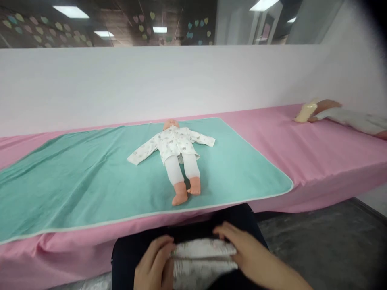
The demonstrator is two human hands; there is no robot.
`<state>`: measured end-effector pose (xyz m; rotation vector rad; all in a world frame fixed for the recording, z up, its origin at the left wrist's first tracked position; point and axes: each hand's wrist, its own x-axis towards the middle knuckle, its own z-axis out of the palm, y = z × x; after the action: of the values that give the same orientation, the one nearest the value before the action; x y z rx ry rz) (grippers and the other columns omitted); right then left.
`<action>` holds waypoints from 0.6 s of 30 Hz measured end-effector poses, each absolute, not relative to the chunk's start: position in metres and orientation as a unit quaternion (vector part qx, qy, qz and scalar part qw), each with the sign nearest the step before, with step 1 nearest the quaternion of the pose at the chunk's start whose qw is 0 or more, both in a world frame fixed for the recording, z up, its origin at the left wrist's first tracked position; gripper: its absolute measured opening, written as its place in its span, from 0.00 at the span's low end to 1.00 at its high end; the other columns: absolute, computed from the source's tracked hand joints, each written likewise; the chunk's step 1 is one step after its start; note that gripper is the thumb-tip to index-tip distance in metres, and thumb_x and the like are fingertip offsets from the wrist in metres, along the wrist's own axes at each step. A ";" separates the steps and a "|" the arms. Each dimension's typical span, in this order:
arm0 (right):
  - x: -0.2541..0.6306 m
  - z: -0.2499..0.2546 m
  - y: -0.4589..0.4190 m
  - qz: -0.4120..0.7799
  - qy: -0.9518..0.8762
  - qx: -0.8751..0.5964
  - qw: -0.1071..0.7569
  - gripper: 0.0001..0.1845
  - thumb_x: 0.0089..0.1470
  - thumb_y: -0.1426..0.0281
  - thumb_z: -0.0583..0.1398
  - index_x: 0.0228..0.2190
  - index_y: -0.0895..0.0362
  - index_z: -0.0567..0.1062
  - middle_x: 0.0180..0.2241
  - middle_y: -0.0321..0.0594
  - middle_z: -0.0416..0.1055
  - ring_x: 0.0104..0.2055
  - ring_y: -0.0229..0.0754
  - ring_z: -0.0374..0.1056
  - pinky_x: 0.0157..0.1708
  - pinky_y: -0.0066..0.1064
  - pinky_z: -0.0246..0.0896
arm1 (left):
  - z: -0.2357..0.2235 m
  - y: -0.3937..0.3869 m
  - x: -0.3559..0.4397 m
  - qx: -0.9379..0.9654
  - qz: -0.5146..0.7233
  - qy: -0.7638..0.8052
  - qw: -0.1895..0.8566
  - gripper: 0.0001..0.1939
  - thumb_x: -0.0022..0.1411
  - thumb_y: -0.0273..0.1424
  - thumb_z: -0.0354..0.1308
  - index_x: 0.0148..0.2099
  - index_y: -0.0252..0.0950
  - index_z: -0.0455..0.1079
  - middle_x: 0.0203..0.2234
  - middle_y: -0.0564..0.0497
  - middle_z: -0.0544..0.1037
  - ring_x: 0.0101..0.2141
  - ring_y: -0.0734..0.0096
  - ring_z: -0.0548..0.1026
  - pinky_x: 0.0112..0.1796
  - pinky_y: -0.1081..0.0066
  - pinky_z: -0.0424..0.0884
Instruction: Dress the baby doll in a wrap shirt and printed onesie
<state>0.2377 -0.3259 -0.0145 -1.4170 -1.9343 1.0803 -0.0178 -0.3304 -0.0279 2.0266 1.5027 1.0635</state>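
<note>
Low in the view, over my lap, is a pair of small white printed baby pants (pixel 201 264) with its gathered waistband towards the far side. My left hand (pixel 155 262) grips the left end of the waistband, fingers curled. At the right end my right hand (pixel 238 247) is closed on the cloth, its fingertips slightly blurred. Beyond the hands a baby doll (pixel 183 169) lies on its back, bare feet towards me. It wears a white printed long-sleeved top (pixel 173 141) with the sleeves spread out, and white covering on the legs.
Under the doll is a green blanket (pixel 99 189) with a pale border, spread over a pink-covered table (pixel 272 133). A second doll (pixel 347 117) in white lies at the far right, beside a pale yellow object (pixel 306 112). A white wall (pixel 145 80) rises behind the table.
</note>
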 end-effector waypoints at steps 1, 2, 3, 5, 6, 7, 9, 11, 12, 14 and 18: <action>0.243 0.003 -0.316 0.384 -0.727 -0.509 0.254 0.34 0.34 0.83 0.50 0.45 0.48 0.70 0.46 0.38 0.68 0.45 0.42 0.66 0.43 0.32 0.59 | -0.023 -0.322 -0.022 0.748 0.409 0.503 0.144 0.14 0.55 0.24 0.52 0.39 0.48 0.72 0.39 0.50 0.76 0.40 0.61 0.75 0.40 0.61 0.72; 0.249 0.021 -0.305 0.371 -0.734 -0.505 0.262 0.35 0.35 0.83 0.49 0.45 0.48 0.69 0.46 0.37 0.68 0.46 0.42 0.65 0.45 0.33 0.58 | -0.014 -0.313 -0.025 0.760 0.421 0.485 0.100 0.14 0.55 0.23 0.51 0.39 0.45 0.72 0.38 0.50 0.77 0.39 0.63 0.75 0.40 0.63 0.72; 0.255 0.038 -0.293 0.364 -0.733 -0.506 0.272 0.34 0.35 0.83 0.48 0.44 0.48 0.69 0.44 0.36 0.68 0.45 0.42 0.65 0.44 0.33 0.58 | -0.002 -0.304 -0.027 0.773 0.421 0.469 0.070 0.14 0.54 0.21 0.50 0.38 0.43 0.72 0.38 0.50 0.77 0.39 0.64 0.75 0.40 0.65 0.72; 0.268 0.069 -0.270 0.337 -0.700 -0.533 0.334 0.30 0.34 0.82 0.49 0.41 0.50 0.70 0.42 0.36 0.69 0.44 0.42 0.64 0.39 0.32 0.59 | 0.029 -0.288 -0.031 0.779 0.422 0.462 0.040 0.15 0.53 0.20 0.46 0.35 0.41 0.71 0.37 0.51 0.77 0.38 0.66 0.75 0.40 0.68 0.71; 0.273 0.081 -0.261 0.328 -0.683 -0.541 0.366 0.27 0.34 0.81 0.50 0.38 0.51 0.71 0.42 0.37 0.69 0.45 0.43 0.64 0.37 0.31 0.59 | 0.046 -0.282 -0.033 0.774 0.422 0.471 0.036 0.16 0.51 0.19 0.45 0.35 0.40 0.71 0.37 0.52 0.77 0.38 0.66 0.75 0.40 0.68 0.70; 0.276 0.091 -0.255 0.334 -0.669 -0.540 0.387 0.24 0.34 0.81 0.51 0.36 0.52 0.71 0.41 0.37 0.69 0.43 0.44 0.64 0.33 0.30 0.58 | 0.062 -0.276 -0.034 0.766 0.425 0.481 0.039 0.16 0.49 0.20 0.45 0.34 0.40 0.71 0.36 0.52 0.77 0.37 0.66 0.74 0.38 0.69 0.70; 0.277 0.103 -0.248 0.365 -0.658 -0.528 0.394 0.19 0.36 0.80 0.53 0.33 0.54 0.72 0.36 0.38 0.69 0.37 0.42 0.64 0.28 0.28 0.56 | 0.087 -0.269 -0.034 0.746 0.415 0.514 0.079 0.16 0.46 0.21 0.44 0.32 0.39 0.70 0.33 0.53 0.77 0.33 0.67 0.74 0.33 0.71 0.70; 0.267 0.104 -0.249 0.411 -0.669 -0.500 0.365 0.17 0.37 0.79 0.53 0.31 0.55 0.72 0.32 0.37 0.68 0.33 0.39 0.63 0.26 0.27 0.54 | 0.099 -0.265 -0.029 0.740 0.380 0.538 0.137 0.16 0.46 0.21 0.44 0.32 0.39 0.70 0.30 0.54 0.77 0.30 0.67 0.73 0.30 0.72 0.69; 0.259 0.101 -0.252 0.438 -0.676 -0.482 0.345 0.16 0.37 0.79 0.53 0.30 0.55 0.72 0.31 0.36 0.68 0.32 0.38 0.63 0.27 0.26 0.54 | 0.100 -0.264 -0.024 0.743 0.358 0.541 0.163 0.16 0.46 0.21 0.44 0.33 0.39 0.70 0.30 0.54 0.76 0.30 0.67 0.73 0.29 0.72 0.69; 0.240 0.092 -0.260 0.503 -0.665 -0.445 0.326 0.15 0.37 0.79 0.53 0.29 0.55 0.72 0.31 0.35 0.68 0.33 0.37 0.62 0.28 0.26 0.55 | 0.094 -0.267 -0.011 0.757 0.338 0.529 0.181 0.17 0.49 0.21 0.45 0.39 0.40 0.70 0.34 0.53 0.76 0.35 0.66 0.73 0.33 0.71 0.70; 0.212 0.065 -0.277 0.618 -0.522 -0.412 0.420 0.21 0.36 0.79 0.51 0.35 0.54 0.71 0.33 0.35 0.66 0.34 0.37 0.62 0.28 0.25 0.56 | 0.066 -0.288 0.017 0.811 0.365 0.434 0.149 0.18 0.58 0.27 0.51 0.51 0.41 0.65 0.49 0.46 0.70 0.49 0.60 0.68 0.48 0.63 0.67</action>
<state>0.2118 -0.2774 0.0652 -1.0327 -1.3078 1.5497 0.0173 -0.2885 0.0656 2.3305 1.2470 1.0482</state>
